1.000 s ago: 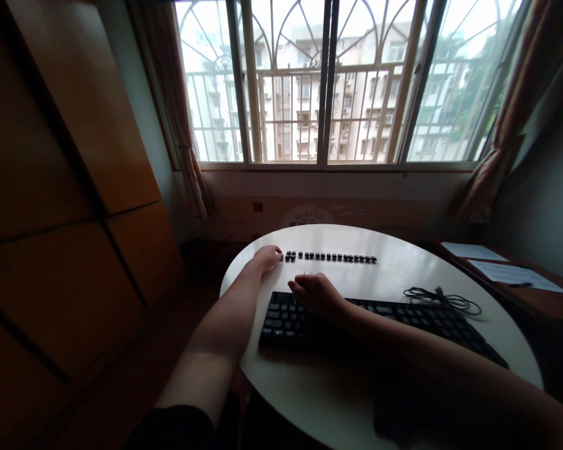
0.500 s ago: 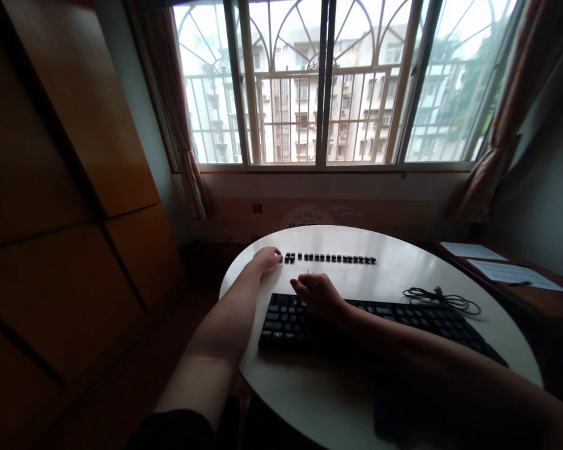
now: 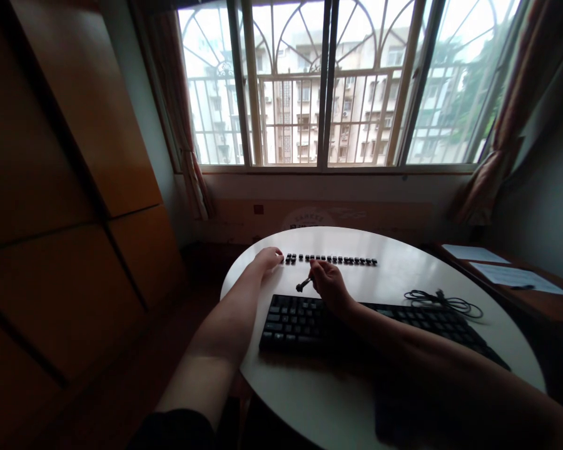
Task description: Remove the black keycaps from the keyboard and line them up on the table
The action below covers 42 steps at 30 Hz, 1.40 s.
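A black keyboard (image 3: 291,322) lies across the round white table. Beyond it runs a row of several small black keycaps (image 3: 340,260), doubled at its left end. My left hand (image 3: 268,257) rests on the table at that end, fingers curled and closed on what looks like a dark keycap, mostly hidden. Above the keyboard's far edge, my right hand (image 3: 327,280) is closed around a thin keycap puller (image 3: 306,284). The puller points down and left, and a dark piece, perhaps a keycap, sits at its lower end.
A coiled black cable (image 3: 443,302) lies behind the keyboard's right part. Papers (image 3: 520,277) and a pen (image 3: 523,287) are on a brown surface at the right. A wooden cabinet (image 3: 75,156) stands left, and a barred window (image 3: 326,87) is ahead.
My right hand has moved slightly up and right and turned, so the puller now shows pointing down and left. My left hand has stayed at the row's left end.
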Tool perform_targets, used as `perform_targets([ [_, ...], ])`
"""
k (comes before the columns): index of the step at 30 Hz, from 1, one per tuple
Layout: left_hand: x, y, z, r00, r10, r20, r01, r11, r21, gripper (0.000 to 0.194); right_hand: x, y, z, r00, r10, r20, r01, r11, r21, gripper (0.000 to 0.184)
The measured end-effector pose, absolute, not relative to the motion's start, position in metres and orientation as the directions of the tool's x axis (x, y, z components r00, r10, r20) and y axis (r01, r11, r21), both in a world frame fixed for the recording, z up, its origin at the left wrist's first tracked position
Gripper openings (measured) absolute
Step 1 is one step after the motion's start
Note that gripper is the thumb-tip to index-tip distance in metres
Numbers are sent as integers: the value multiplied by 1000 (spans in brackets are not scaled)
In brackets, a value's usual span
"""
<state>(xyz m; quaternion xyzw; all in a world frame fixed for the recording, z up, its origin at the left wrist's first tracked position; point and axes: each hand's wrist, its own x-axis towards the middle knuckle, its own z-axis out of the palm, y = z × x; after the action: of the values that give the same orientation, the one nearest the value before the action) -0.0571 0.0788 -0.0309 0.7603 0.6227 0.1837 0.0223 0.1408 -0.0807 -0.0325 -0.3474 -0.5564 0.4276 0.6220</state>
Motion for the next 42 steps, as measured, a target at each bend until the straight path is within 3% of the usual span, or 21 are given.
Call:
perform_targets([
  [6,-43,66,-6,198,862,466,915,-333,227,29,140,-70,-33,65,946,317,-239,323,-916,36],
  [13,-1,31,22,451,654,607,754,-643,133,31,145,-66,-30,137,967,216,-240,244,-940,28],
  [20,24,11,19,620,573,536,672,-740,15,24,144,-67,-30,165,958,235,-247,271,-930,22],
  [32,26,5,24,683,576,450,622,-781,54,26,147,-70,-24,237,937,255,-283,318,-905,20],
  [42,27,2,27,677,576,459,616,-784,77,24,147,-74,-23,236,930,283,-268,342,-901,20],
])
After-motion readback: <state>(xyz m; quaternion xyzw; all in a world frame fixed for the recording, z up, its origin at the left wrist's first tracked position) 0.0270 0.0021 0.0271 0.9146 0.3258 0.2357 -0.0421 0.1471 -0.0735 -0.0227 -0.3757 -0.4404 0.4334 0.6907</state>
